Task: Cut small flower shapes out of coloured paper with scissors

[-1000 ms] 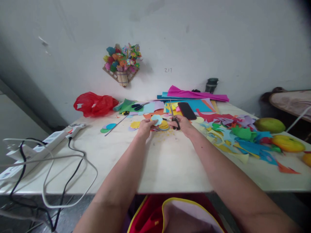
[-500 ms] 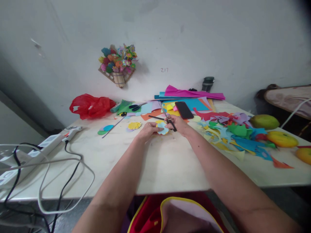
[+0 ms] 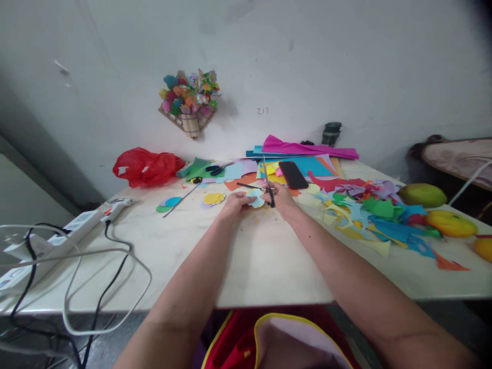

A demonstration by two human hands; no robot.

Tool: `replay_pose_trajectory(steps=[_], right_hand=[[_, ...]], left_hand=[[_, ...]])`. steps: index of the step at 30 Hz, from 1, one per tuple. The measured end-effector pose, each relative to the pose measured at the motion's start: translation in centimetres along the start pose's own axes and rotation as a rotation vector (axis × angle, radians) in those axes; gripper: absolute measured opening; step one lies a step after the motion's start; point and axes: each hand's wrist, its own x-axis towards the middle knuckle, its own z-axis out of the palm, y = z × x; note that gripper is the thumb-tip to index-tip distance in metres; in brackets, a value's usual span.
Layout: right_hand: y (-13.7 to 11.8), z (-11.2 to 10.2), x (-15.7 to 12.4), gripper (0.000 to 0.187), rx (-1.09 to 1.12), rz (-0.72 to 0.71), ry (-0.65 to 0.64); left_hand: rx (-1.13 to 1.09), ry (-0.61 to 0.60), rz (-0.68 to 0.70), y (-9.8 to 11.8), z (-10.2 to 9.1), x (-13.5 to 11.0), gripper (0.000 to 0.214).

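My left hand (image 3: 235,204) pinches a light blue paper flower (image 3: 255,198) with a scalloped edge and some yellow paper showing behind it. In my right hand (image 3: 282,197) are black-handled scissors (image 3: 270,196), their blades pointing up and away from me. The fingers of both hands nearly meet at the flower. Tiny paper bits lie on the table below it. To the left rests a stack of yellow paper flowers (image 3: 214,198) with a lilac one beneath. Farther left are blue and green paper circles (image 3: 173,202) with a thin stick (image 3: 180,200).
Paper scraps (image 3: 378,207) spread across the right side, near several mango-like fruits (image 3: 451,223). Coloured sheets (image 3: 307,165) and a phone (image 3: 293,175) lie at the back. A second pair of scissors (image 3: 216,169), a red plastic bag (image 3: 146,167) and a corded power strip (image 3: 73,229) are leftward.
The scissors have turned more upright, their blades swinging right. The blue flower now looks tilted and shows less of its face. The whole view has shifted slightly.
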Motion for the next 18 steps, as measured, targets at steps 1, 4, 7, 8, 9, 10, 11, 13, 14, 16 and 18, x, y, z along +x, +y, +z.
replay_pose_trajectory(steps=[1, 4, 7, 8, 9, 10, 11, 13, 14, 16, 18], right_hand=[[0.0, 0.1, -0.1, 0.039, 0.010, 0.006, 0.020], [0.1, 0.6, -0.2, 0.038, 0.029, 0.012, 0.053], [0.2, 0.8, -0.3, 0.038, 0.040, 0.002, 0.055], [0.2, 0.8, -0.4, 0.038, 0.044, 0.005, 0.057], [0.1, 0.8, -0.4, 0.038, 0.047, 0.012, 0.058], [0.0, 0.8, -0.4, 0.038, 0.045, 0.024, 0.058], [-0.1, 0.7, -0.4, 0.038, 0.038, 0.038, 0.058], [-0.2, 0.2, -0.3, 0.039, 0.012, 0.064, 0.043], [-0.3, 0.0, -0.3, 0.039, -0.003, 0.071, 0.025], [-0.3, -0.6, -0.2, 0.036, -0.036, 0.073, -0.057], [-0.2, -1.1, -0.2, 0.033, -0.087, 0.073, -0.162]], left_hand=[[-0.010, 0.006, 0.005, 0.0, 0.0, 0.0, 0.026], [-0.026, 0.002, 0.025, -0.1, 0.1, 0.0, 0.025], [-0.010, -0.005, 0.049, -0.2, 0.1, 0.1, 0.025], [-0.003, -0.006, 0.059, -0.2, 0.1, 0.1, 0.025], [0.003, -0.007, 0.070, -0.2, 0.0, 0.1, 0.025], [0.007, -0.007, 0.078, -0.2, 0.0, 0.1, 0.025], [0.007, -0.006, 0.085, -0.1, -0.1, 0.2, 0.025], [0.000, 0.016, 0.095, 0.0, -0.4, 0.3, 0.026], [-0.012, 0.036, 0.103, 0.1, -0.5, 0.3, 0.027], [-0.052, 0.084, 0.128, 0.3, -0.8, 0.4, 0.029], [-0.106, 0.129, 0.158, 0.5, -1.0, 0.5, 0.031]])
